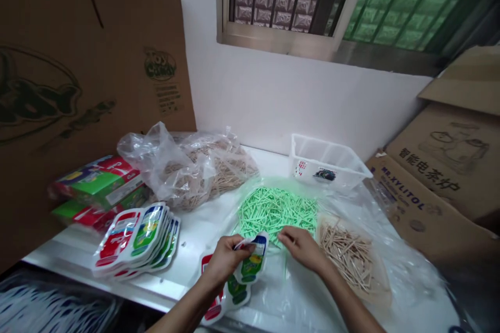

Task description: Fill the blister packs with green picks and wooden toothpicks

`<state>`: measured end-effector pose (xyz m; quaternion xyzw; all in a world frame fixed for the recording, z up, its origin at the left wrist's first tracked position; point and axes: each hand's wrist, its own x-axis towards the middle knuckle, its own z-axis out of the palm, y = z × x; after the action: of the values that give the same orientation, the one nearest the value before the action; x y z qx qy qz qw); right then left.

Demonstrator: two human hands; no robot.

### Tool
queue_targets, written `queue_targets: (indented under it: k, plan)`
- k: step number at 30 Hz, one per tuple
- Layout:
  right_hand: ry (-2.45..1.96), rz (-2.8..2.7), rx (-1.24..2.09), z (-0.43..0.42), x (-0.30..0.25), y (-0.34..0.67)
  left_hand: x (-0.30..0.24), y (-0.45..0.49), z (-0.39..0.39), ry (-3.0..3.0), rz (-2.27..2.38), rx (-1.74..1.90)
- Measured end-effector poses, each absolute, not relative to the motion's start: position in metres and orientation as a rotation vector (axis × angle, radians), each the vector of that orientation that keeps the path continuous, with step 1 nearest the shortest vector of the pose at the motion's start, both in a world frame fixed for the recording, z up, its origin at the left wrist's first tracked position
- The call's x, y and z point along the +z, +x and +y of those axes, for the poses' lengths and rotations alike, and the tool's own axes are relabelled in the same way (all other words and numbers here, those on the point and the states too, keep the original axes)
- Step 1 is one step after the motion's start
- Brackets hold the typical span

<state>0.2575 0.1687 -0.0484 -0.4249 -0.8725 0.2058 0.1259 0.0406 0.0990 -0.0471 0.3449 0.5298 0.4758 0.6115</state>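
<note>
Pinched between my left hand's (230, 256) thumb and fingers is a small printed pouch (253, 263) with a blue, green and yellow front, its top edge raised. Under it on the table lies another printed packet (214, 306) in red and green. My right hand (300, 245) is closed, fingertips together, at the near edge of a heap of light green sticks (277, 210). Whatever those fingertips hold is too small to make out. Beside my right wrist, brown sticks (347, 252) lie in a shallow pale container.
A stack of printed packets (136, 239) and shiny boxes (101, 182) stand at left. Behind are a clear bag of brown sticks (207, 166) and a white plastic basket (328, 164). Cardboard boxes (433, 166) flank the right side; a large carton (117, 62) rises at left.
</note>
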Motion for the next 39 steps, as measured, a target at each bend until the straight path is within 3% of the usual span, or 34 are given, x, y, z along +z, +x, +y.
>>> queue_targets:
  k: [1, 4, 16, 23, 32, 39]
  plan:
    - [-1.279, -2.707, 0.252, 0.181, -0.048, 0.265, -0.046, 0.041, 0.101, 0.79, 1.238, 1.114]
    - [-1.242, -2.862, -0.008, 0.215, -0.052, 0.277, -0.042, 0.042, 0.104, 0.759, 1.249, 1.158]
    - [-1.062, -2.921, -0.1, 0.259, -0.08, 0.261, -0.051, 0.032, 0.122, 0.711, 1.263, 1.145]
    - [-1.143, -2.752, 0.081, 0.263, -0.072, 0.258, -0.039, 0.03, 0.162, 1.014, 1.428, 1.477]
    - [-1.076, -2.633, 0.415, 0.246, -0.052, 0.253, -0.03, 0.082, 0.22, 1.375, 1.666, 1.573]
    - [-1.16, -2.022, 0.893, 0.241, -0.06, 0.242, -0.045, 0.128, 0.228, 1.197, 1.612, 1.627]
